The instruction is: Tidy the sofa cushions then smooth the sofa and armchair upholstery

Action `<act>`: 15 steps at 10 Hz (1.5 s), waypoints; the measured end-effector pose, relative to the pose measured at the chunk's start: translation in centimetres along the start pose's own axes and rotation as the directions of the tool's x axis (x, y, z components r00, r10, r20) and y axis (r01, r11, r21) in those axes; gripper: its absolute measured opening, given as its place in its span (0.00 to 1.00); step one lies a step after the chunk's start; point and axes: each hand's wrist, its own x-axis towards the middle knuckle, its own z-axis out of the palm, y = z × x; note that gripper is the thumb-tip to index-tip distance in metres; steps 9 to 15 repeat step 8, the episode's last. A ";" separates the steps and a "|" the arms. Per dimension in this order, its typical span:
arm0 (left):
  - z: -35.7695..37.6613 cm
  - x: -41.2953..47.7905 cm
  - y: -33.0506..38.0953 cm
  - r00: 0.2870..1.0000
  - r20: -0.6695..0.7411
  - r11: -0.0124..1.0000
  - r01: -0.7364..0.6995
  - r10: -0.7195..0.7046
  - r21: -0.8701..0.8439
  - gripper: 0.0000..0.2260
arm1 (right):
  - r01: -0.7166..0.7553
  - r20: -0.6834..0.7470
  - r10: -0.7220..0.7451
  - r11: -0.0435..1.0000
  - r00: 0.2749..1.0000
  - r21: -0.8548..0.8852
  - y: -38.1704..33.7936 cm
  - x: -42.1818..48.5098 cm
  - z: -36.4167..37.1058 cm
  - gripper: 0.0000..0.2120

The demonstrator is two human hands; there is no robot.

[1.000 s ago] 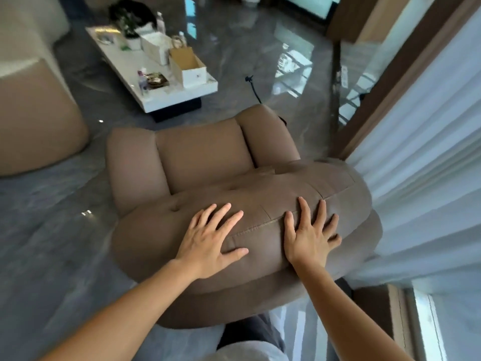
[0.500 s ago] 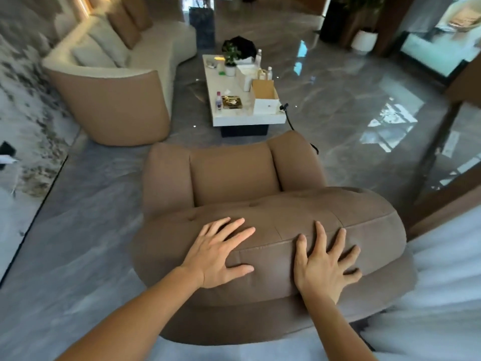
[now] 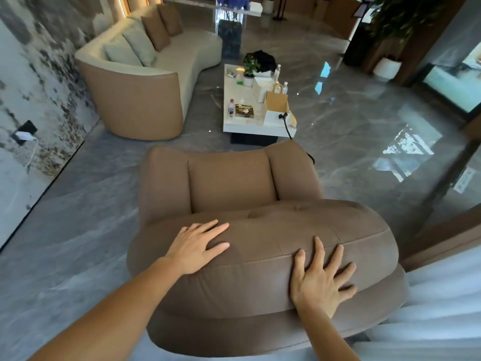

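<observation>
Right hand [image 3: 321,281] slid lower; left hand [image 3: 194,246], one armchair [image 3: 260,256].

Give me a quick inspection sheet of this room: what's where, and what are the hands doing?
Surface: brown armchair, backrest top looks smooth.
Job's things: cream sofa with cushions leaning along its back.
Clutter: coffee table crowded with bottles, boxes, a potted plant.
Hands: left hand and right hand flat on the backrest, fingers spread, no grip on anything.
Cables: charger lead at the wall socket; black cable by the table.
Surroundings: glossy grey floor, white curtain.
</observation>
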 end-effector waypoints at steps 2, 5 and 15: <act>0.0 -1.5 -1.0 0.998 -0.004 0.988 0.064 -0.065 -0.140 0.27 | -0.009 0.008 0.010 1.000 1.000 -0.018 -0.6 -2.0 1.1 0.31; -0.8 -2.6 -2.2 0.986 0.000 0.981 0.168 -0.169 -0.100 0.26 | -0.017 0.069 0.017 1.000 0.997 0.008 -2.9 -3.4 1.6 0.30; -4.8 -3.1 -4.1 0.988 0.088 0.975 0.142 -0.128 -0.169 0.21 | 0.359 -0.113 -0.341 0.895 0.933 0.266 -7.7 -3.4 -1.6 0.19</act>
